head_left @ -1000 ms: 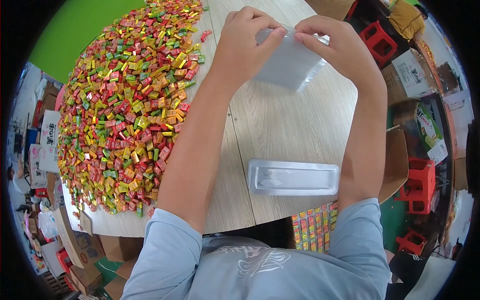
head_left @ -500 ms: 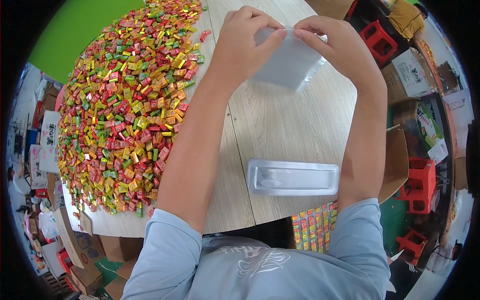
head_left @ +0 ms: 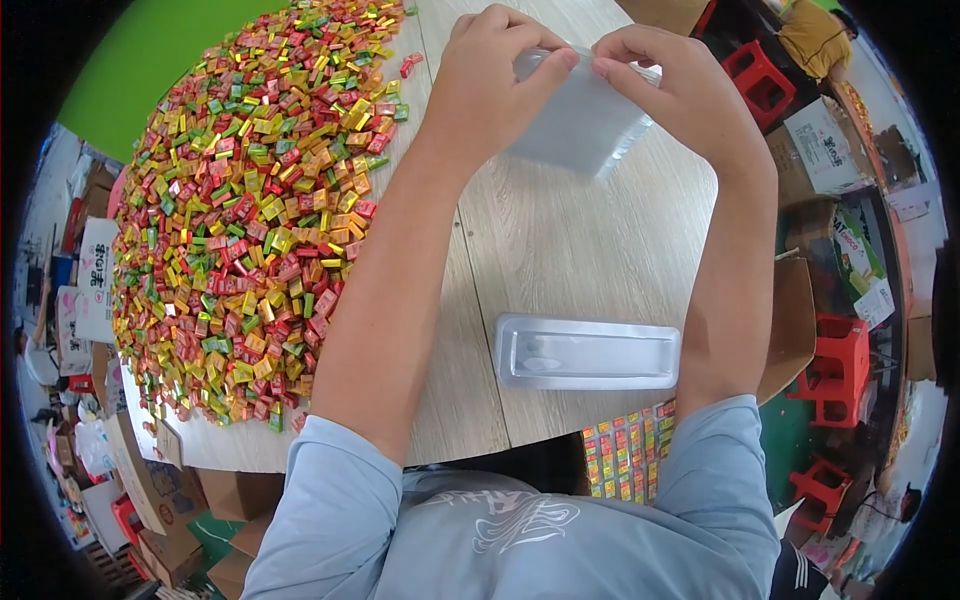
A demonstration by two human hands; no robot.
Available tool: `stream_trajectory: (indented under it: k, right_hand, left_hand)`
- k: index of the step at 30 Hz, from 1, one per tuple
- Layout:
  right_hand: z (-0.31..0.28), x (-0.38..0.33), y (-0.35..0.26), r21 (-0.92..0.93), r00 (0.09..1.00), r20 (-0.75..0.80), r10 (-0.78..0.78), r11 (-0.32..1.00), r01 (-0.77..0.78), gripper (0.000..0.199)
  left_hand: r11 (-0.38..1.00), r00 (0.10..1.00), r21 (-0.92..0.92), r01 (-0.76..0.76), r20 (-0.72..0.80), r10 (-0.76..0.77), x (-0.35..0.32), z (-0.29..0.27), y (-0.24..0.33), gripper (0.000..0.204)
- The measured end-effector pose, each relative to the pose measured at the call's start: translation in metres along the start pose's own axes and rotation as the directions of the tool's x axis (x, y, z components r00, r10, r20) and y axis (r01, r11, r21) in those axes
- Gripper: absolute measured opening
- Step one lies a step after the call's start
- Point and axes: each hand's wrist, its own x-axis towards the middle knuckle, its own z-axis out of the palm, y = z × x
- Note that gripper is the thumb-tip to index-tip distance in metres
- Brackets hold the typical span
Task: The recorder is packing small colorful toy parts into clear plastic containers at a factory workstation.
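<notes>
At the far side of the table, my left hand (head_left: 497, 85) and my right hand (head_left: 672, 85) pinch the upper edge of a stack of clear plastic trays (head_left: 575, 130). The stack looks nested, with a ridged right side, and its lower end is on or just above the tabletop. Thumbs and fingertips of both hands sit close together along that edge. A single clear rectangular tray (head_left: 588, 354) lies near the table's front edge, between my forearms, with nothing in it.
A large heap of small wrapped candies (head_left: 240, 230), red, yellow, green and orange, covers the table's left side. Below the front edge stands a carton (head_left: 627, 455) with rows of candies. Red stools (head_left: 840, 370) and cardboard boxes (head_left: 825, 145) stand at right; a co-worker (head_left: 815, 40) is at far right.
Both hands have shifted very slightly, the right a little to the right and the left slightly farther away. The grip on the tray stack stays the same.
</notes>
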Motion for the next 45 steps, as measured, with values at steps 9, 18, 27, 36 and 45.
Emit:
stream_trajectory:
  k: [9,18,27,36,45]
  right_hand:
    - [0.003,0.002,0.002,0.024,0.999,0.002,-0.047,0.999,0.047,0.023]
    - [0.003,0.001,0.001,0.095,1.0,0.028,-0.004,0.995,0.001,0.023]
    - [0.008,0.002,0.006,0.025,1.0,0.007,-0.011,1.0,0.011,0.026]
    - [0.005,0.002,0.009,0.062,0.999,0.026,-0.019,0.998,0.018,0.026]
    - [0.006,0.004,0.012,0.055,0.998,0.016,-0.059,0.997,0.058,0.024]
  left_hand:
    - [1.0,1.0,0.006,-0.014,0.009,0.014,0.0,-0.004,-0.002,0.025]
    - [0.999,0.999,0.009,-0.033,0.0,0.033,-0.001,-0.002,-0.004,0.024]
    - [0.999,1.0,0.046,-0.017,0.027,0.015,-0.003,-0.003,-0.011,0.025]
    - [0.999,1.0,0.042,-0.028,0.014,0.027,-0.001,-0.002,-0.005,0.025]
    - [0.999,1.0,0.032,-0.028,0.014,0.027,0.0,-0.002,-0.006,0.025]
